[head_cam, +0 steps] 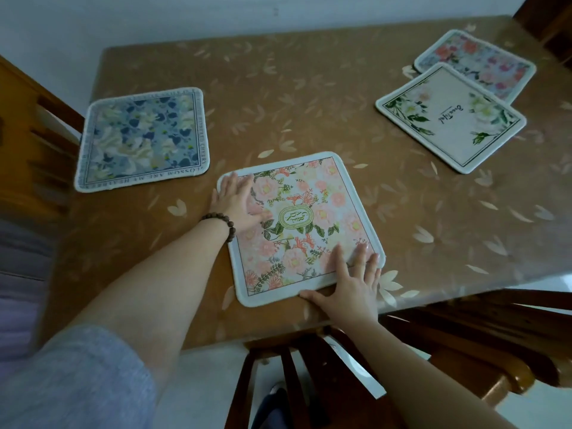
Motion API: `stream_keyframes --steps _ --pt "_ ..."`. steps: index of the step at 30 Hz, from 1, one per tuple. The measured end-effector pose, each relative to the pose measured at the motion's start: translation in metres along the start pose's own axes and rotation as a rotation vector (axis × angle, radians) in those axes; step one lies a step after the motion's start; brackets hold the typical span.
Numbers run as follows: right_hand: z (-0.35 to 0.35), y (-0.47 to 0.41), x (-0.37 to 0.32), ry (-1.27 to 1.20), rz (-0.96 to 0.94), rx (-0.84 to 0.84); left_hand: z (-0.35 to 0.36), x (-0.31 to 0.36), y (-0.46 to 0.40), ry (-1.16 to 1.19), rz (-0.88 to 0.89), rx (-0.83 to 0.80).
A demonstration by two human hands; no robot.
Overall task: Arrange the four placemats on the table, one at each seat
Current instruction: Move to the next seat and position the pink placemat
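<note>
The pink mat [301, 226] was pressed flat near the table's [309, 97] near edge, before a chair [309, 366], by the left hand [238, 204] and right hand [351, 281], both spread open and gripping nothing. A blue mat [142, 137] was laid at the left seat. The cream mat [450, 117] was left overlapping a floral mat [476, 61] far right; both could be dragged if one were pulled carelessly.

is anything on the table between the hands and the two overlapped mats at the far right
Nothing visible. Both the left hand and right hand rest flat on the pink floral placemat; only bare brown tablecloth lies between it and the cream "Beautiful" placemat overlapping the multicoloured floral placemat.
</note>
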State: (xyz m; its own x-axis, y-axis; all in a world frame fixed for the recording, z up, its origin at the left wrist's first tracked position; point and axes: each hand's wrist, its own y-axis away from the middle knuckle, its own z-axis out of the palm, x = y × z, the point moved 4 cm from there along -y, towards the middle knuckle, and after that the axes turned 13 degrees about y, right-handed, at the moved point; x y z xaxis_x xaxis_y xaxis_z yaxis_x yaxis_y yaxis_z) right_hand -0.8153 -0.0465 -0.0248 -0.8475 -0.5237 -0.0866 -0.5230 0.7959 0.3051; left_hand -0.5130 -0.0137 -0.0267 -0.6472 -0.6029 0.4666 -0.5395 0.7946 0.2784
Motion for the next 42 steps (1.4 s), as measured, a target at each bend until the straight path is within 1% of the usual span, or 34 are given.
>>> stream_keyframes --steps 3,7,15,17,20,22,25,28,31,36,39,42 --pt "-0.002 -0.013 0.005 0.016 -0.013 -0.001 -0.005 -0.004 -0.019 -0.009 -0.015 0.026" --pt "-0.013 -0.039 0.018 0.036 -0.077 -0.023 -0.014 -0.008 -0.029 0.051 -0.026 0.073" --pt "-0.037 -0.085 0.042 0.011 -0.242 -0.139 -0.011 -0.023 0.016 0.017 -0.103 0.162" --pt "-0.043 -0.095 0.046 0.002 -0.23 -0.117 -0.009 -0.026 0.03 0.036 -0.145 0.167" --pt "-0.052 -0.107 0.056 -0.061 -0.105 -0.02 -0.003 -0.029 0.054 0.065 -0.185 0.179" --pt "-0.054 -0.111 0.062 -0.121 -0.046 0.003 0.003 -0.027 0.069 0.083 -0.207 0.185" --pt "-0.053 -0.108 0.066 -0.128 -0.063 0.021 0.013 -0.02 0.094 0.084 -0.234 0.215" --pt "-0.052 -0.096 0.065 -0.201 -0.114 0.037 0.025 -0.011 0.119 0.113 -0.222 0.256" --pt "-0.047 -0.08 0.06 -0.214 -0.197 -0.001 0.037 0.005 0.14 0.157 -0.217 0.29" --pt "-0.046 -0.064 0.065 -0.236 -0.218 -0.062 0.053 0.028 0.167 0.253 -0.231 0.32" --pt "-0.047 -0.058 0.066 -0.257 -0.257 -0.095 0.06 0.036 0.181 0.265 -0.252 0.322" --pt "-0.047 -0.051 0.066 -0.303 -0.251 -0.111 0.06 0.038 0.193 0.322 -0.269 0.335"
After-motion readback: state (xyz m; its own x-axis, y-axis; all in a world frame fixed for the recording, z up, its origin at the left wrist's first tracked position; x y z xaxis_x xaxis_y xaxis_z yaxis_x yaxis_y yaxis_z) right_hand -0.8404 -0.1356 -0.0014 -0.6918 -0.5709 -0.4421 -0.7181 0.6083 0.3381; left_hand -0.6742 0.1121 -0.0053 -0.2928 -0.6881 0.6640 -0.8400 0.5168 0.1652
